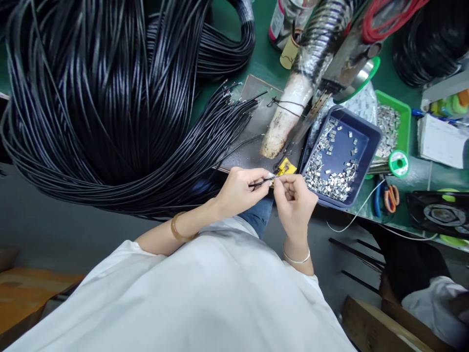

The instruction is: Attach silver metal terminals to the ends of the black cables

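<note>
Head view: my left hand (pixel 242 190) pinches a black cable (pixel 261 183) between closed fingertips, near the yellow piece (pixel 287 166). My right hand (pixel 293 198), its thumb and forefinger together, meets the cable's end, just beside the blue tray (pixel 362 142) of metal parts (pixel 335 183).

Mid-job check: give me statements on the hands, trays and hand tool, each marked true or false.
1. The left hand holds a thin black cable. True.
2. The brown bangle is on the right wrist. False: it is on the left wrist.
3. Small metal pieces lie in both the blue tray and the green tray. True.
4. The right hand grips the orange-and-blue-handled tool. False: that tool lies on the green table.
</note>
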Motion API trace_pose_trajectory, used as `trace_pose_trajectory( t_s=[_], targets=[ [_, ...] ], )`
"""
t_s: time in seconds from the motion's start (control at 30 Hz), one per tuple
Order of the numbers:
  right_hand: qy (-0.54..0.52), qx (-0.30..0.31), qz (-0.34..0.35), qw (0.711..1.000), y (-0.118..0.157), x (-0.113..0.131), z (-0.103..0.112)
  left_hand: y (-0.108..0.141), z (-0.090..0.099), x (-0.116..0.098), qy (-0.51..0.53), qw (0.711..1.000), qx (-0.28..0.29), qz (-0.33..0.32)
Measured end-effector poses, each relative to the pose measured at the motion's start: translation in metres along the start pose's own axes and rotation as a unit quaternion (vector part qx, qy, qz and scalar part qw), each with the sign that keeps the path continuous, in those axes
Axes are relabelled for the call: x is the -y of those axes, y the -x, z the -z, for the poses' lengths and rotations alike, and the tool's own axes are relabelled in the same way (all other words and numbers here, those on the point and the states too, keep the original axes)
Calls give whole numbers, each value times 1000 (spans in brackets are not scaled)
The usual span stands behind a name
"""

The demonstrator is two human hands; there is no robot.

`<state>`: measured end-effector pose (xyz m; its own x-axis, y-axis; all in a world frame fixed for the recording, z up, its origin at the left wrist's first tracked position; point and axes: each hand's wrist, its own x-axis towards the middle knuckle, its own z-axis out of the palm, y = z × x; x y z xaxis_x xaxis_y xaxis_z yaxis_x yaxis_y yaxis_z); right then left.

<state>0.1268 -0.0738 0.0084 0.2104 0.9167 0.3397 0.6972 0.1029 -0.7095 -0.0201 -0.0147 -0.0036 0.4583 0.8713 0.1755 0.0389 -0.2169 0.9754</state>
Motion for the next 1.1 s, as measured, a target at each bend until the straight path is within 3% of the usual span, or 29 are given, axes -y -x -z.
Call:
trace_pose_trajectory(
  t_s=[0.07,0.13,0.27,0.37,0.57,0.83,1.1],
  targets=[
    [-106,32,-65,992,-2,-1,0,1,0,-1,61,998,19,26],
    [-161,24,-94,982,-2,-2,1,0,0,-1,137,988,36,58],
    [-176,-131,-43,975,3,-2,0,-3,0,1,215,973,1,79],
    [-131,-186,6,974,7,-4,-4,-7,-1,4,228,970,-18,86],
    [23,-130,112,985,6,-13,-13,-13,-5,9,229,968,-35,99],
    [-9,-144,93,985,1,-15,-20,-15,-12,9,170,978,-58,108],
    [1,-147,126,981,0,-13,-17,-16,-8,3,158,980,-51,105]
  ],
)
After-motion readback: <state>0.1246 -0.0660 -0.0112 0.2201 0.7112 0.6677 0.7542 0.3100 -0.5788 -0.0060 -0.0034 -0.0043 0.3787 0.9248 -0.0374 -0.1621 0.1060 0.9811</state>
